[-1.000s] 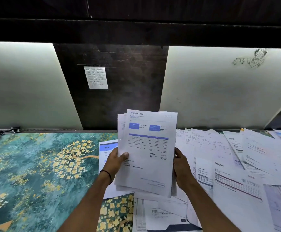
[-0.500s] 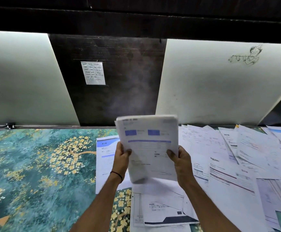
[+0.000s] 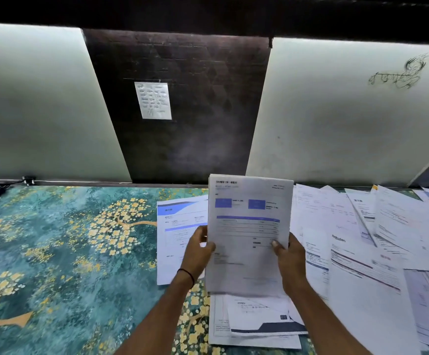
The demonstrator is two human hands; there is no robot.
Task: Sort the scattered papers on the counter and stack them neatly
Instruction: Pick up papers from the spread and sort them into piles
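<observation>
Two hands holding up stack of papers (image 3: 249, 231), upright, over counter (image 3: 54, 247). Left hand (image 3: 196, 252) pinching left edge, thumb on front. Right hand (image 3: 291, 260) gripping right edge, thumb on front too. More loose papers (image 3: 362, 252) lying spread on right side, some under stack.

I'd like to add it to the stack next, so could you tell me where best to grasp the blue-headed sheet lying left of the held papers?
Probably the blue-headed sheet's bare left edge, approached from the left: it lies flat on the floral counter, its right side hidden behind the held stack.
</observation>
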